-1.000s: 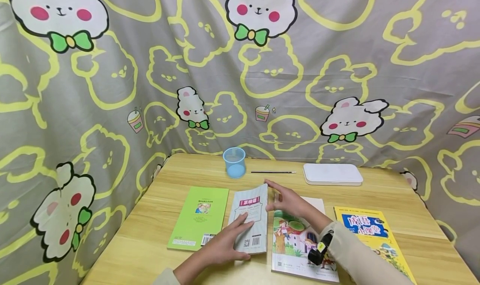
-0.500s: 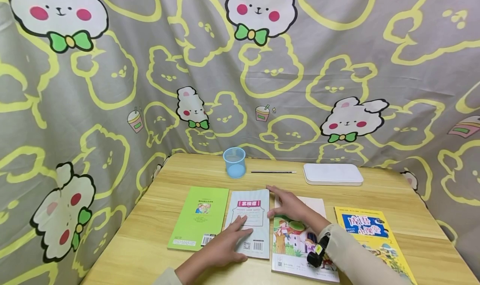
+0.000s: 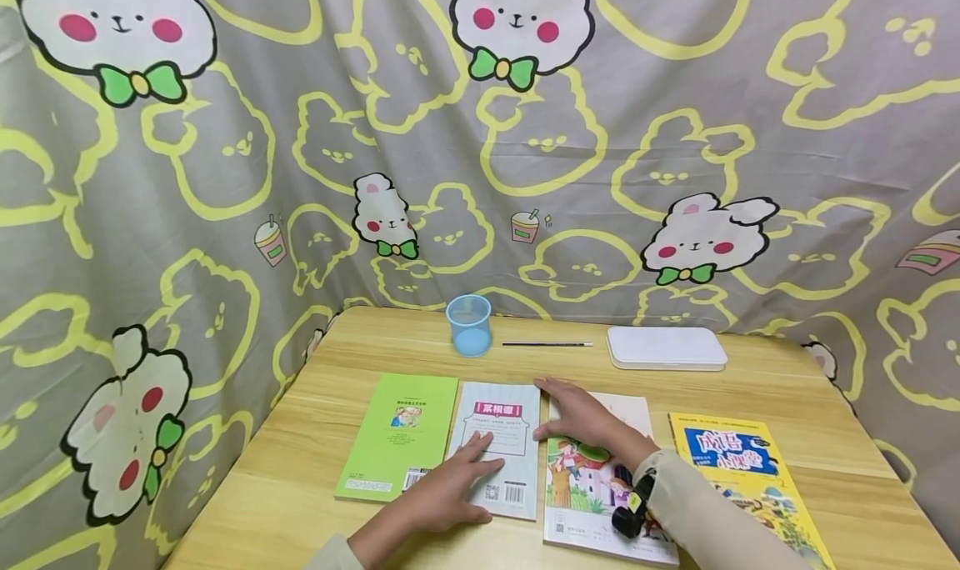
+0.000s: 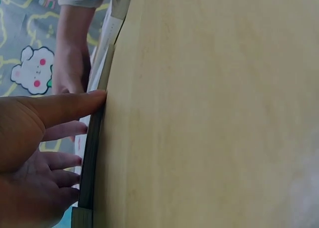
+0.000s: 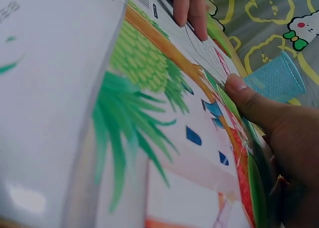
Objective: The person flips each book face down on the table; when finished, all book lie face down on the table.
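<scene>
A pale blue book [image 3: 521, 428] with a pink title label lies flat on the wooden table, back cover up. My left hand [image 3: 450, 488] rests across its lower left part, fingers stretched out. In the left wrist view, the left thumb [image 4: 75, 106] touches the book's near edge [image 4: 92, 153]. At the book's upper right corner is my right hand [image 3: 581, 418], its thumb and fingers spread along the right edge. That hand is over a picture book [image 3: 573, 478] and hides part of its cover.
A green book [image 3: 397, 437] lies just left of the pale blue one. To the right is a yellow book [image 3: 738, 470], partly behind the right sleeve. Along the back stand a blue mesh cup [image 3: 470, 328], a pencil [image 3: 547, 344] and a white case [image 3: 666, 348]. A patterned curtain [image 3: 585, 153] hangs behind.
The pale blue book, tilted up at its right side a second ago, has come down flat. My right hand has lowered slightly with it; the left hand has barely moved.
</scene>
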{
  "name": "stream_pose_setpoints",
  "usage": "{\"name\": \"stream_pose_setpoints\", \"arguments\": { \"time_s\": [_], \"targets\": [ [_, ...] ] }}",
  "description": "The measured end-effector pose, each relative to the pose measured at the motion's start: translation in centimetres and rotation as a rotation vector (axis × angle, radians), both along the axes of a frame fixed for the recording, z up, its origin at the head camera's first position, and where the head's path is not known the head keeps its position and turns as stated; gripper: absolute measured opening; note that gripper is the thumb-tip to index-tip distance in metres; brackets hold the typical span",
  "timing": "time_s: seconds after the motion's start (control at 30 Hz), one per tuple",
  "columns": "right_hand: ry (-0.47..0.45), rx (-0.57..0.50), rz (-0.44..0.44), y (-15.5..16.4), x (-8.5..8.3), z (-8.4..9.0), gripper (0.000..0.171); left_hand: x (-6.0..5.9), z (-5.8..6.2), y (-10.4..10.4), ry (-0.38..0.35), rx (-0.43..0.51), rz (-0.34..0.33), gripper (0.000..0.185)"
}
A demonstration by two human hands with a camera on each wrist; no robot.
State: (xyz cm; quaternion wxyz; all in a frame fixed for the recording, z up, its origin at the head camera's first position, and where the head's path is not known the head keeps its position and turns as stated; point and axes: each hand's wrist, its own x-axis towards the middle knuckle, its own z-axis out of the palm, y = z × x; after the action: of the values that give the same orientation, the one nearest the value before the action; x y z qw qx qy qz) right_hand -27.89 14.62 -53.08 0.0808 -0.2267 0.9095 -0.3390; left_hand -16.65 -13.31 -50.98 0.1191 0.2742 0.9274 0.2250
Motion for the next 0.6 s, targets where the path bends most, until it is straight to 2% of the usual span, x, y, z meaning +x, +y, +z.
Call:
{"name": "stream_pose_setpoints", "arguments": {
  "time_s": [0.17, 0.6],
  "targets": [
    [0.008, 0.025, -0.005, -0.20, 0.01, 0.02, 0.098, 0.08, 0.46, -0.08, -0.020, 0.002, -0.013, 0.076],
    [0.064, 0.075, 0.022, -0.28, 0.20, 0.10, 0.090, -0.03, 0.54, 0.02, -0.039, 0.009, -0.014, 0.074]
  ]
}}
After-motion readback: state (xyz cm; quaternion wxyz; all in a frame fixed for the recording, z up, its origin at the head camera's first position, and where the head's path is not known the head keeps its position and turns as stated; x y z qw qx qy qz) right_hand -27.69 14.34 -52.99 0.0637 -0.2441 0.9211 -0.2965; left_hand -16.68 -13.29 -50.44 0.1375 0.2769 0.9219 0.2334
